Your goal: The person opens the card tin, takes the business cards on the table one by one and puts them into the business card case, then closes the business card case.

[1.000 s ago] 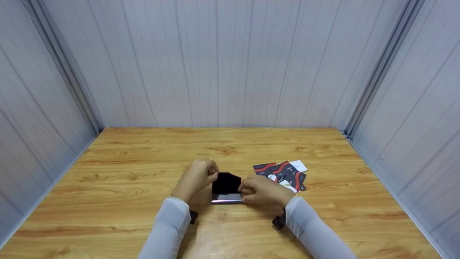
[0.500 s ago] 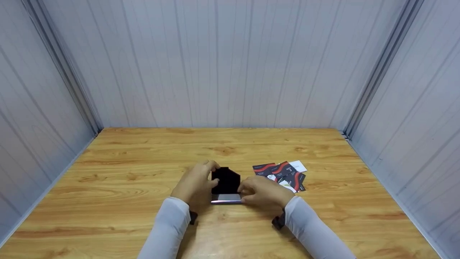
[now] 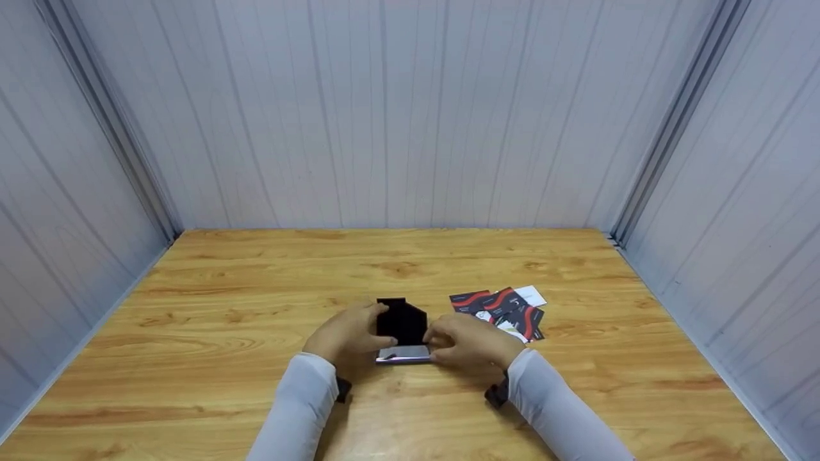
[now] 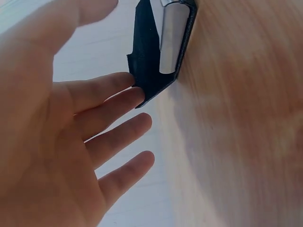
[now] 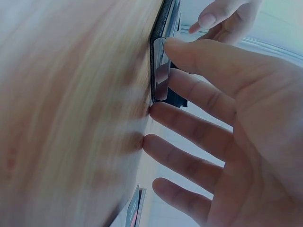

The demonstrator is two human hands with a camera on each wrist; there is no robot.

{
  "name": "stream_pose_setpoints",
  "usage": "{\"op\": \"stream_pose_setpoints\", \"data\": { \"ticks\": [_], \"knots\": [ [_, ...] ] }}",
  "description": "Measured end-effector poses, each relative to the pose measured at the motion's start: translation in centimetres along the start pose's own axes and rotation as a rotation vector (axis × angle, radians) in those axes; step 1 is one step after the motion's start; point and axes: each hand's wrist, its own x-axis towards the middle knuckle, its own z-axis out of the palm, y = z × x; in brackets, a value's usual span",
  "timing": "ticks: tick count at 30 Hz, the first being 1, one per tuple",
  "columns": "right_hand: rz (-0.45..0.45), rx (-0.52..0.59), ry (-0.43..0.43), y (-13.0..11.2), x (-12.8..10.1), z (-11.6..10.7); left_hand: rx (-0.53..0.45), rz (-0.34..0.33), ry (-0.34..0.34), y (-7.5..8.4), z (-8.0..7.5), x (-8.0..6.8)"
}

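Note:
A business card case stands unfolded on the wooden table, with its black flap [image 3: 405, 323] raised at the back and its shiny metal tray [image 3: 403, 354] at the front. My left hand [image 3: 349, 333] is at the case's left side. In the left wrist view its fingers [image 4: 111, 109] are extended, two tips touching the black flap, with the thumb apart. From the right, my right hand [image 3: 471, 339] steadies the case. In the right wrist view its thumb and index fingertips rest at the tray's metal end [image 5: 162, 71], while other extended fingers [image 5: 182, 156] reach the tabletop.
Several overlapping business cards [image 3: 506, 307], dark with red stripes or white, lie just right of the case, behind my right hand. Pale panelled walls [image 3: 410, 115] enclose the wooden tabletop [image 3: 256, 269] at the back and sides.
My left hand has let go of the flap's upper left corner and moved down, its fingers spreading along the left side. The flap leans further back. My right hand stays in place.

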Motion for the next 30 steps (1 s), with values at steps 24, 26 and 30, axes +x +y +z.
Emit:
{"op": "stream_pose_setpoints", "data": {
  "ticks": [24, 26, 30],
  "knots": [
    [0.02, 0.045, -0.007, 0.0, -0.1, -0.2, -0.045, -0.055, -0.12, -1.2, 0.5, 0.1],
    [0.034, 0.053, -0.011, 0.0, -0.2, -0.2, -0.051, -0.062, -0.116, -1.3, 0.5, 0.1],
    [0.031, 0.04, -0.014, 0.0, -0.2, -0.2, -0.05, -0.065, -0.105, -1.2, 0.5, 0.0]
  ]
}}
